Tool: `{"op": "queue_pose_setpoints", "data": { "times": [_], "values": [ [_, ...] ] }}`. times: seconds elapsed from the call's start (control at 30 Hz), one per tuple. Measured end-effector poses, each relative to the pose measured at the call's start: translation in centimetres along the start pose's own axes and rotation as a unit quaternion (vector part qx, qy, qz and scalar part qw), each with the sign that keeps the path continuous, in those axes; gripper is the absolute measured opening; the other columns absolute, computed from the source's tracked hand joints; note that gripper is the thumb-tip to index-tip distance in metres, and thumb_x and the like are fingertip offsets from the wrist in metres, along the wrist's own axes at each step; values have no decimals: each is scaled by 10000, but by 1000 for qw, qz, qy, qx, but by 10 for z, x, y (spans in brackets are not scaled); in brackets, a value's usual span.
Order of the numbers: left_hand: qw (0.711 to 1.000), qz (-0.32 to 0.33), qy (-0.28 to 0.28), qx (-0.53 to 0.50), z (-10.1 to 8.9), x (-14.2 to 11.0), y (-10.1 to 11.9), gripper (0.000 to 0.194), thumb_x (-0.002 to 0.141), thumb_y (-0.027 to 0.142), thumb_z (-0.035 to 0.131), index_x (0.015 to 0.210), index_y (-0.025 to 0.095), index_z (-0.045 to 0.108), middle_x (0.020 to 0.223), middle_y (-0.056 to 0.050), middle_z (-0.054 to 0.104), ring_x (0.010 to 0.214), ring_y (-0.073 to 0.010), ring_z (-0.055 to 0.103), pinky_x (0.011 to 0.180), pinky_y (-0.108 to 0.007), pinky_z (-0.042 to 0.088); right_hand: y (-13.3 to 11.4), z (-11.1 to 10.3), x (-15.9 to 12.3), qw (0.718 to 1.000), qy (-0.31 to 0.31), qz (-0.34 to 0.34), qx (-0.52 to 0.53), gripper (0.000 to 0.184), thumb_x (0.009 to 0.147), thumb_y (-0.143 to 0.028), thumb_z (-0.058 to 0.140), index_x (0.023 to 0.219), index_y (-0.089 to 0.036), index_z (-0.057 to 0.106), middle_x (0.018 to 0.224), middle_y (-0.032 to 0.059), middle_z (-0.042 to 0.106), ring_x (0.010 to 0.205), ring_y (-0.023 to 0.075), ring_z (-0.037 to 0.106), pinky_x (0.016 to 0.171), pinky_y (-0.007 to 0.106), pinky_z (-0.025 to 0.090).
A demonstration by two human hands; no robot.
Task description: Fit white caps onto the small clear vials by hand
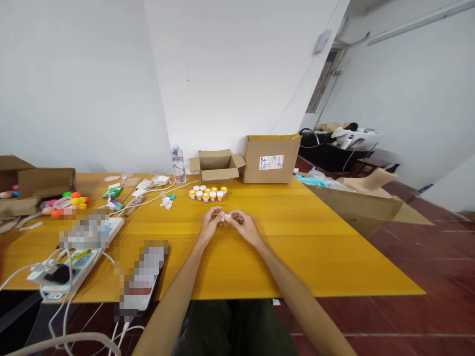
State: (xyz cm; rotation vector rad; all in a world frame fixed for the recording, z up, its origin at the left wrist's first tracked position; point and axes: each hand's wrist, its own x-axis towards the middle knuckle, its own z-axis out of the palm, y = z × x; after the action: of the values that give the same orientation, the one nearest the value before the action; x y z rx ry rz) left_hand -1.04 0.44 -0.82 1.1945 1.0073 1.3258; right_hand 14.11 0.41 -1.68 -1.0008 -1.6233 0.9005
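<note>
No text legible. Right of centre in the frame, a white label (271, 162) on the cardboard box (272, 145) bears blue handwritten marks (264, 162) and small print, undecipherable. Lower left, the phone screen (144, 277) is pixelated, unreadable.

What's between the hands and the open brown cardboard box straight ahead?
Small, round-topped white-and-orange pieces clustered on the yellow wooden table, in the head view.

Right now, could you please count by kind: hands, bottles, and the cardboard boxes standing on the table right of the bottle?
Left hand and right hand: 2
Clear bottle: 1
Open cardboard box and labelled cardboard box: 2
Total: 5
</note>
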Motion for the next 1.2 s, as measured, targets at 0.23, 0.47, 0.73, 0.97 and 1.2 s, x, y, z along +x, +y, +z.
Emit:
{"op": "queue_pose_setpoints", "data": {
  "times": [0.23,0.47,0.73,0.97,1.2],
  "values": [
    [1000,3,8,1,2,-1,2,315,659,408,691,887,196,645,985,-65,664,803,-175,626,654,-266,490,-3,0,-1,1000,-1,3,-6,278,742,-479,621,828,-216,600,722,2,648,632,155,589,592,275,467],
    [1000,27,6,6,0,-2,4,273,641,348,704,863,200,650,962,-48,682,852,-186,636,782,-298,488,-4,1,-1,1000,4,-5,0,284,735,-478,624,817,-208,598,712,4,646,623,152,590,593,274,468],
    [1000,4,1,4,1,-1,1,329,652,414,698,886,189,644,980,-58,669,721,-148,616,633,-261,486,-4,2,-1,1000,5,-5,13,275,730,-466,631,818,-208,593,718,1,651,638,152,597,587,266,467],
    [1000,12,2,0,1,-2,5,270,652,372,686,853,197,648,961,-46,677,793,-170,633,704,-276,495,-4,2,-1,1000,2,0,12,275,734,-463,624,827,-206,596,719,1,645,630,148,589,587,263,456],
    [1000,28,1,6,1,-2,5,272,641,371,700,843,198,647,967,-46,676,827,-175,630,724,-276,491,-3,2,-1,1000,1,-5,9,279,744,-471,619,829,-207,599,711,0,637,628,146,584,581,259,453]
  ]
}}
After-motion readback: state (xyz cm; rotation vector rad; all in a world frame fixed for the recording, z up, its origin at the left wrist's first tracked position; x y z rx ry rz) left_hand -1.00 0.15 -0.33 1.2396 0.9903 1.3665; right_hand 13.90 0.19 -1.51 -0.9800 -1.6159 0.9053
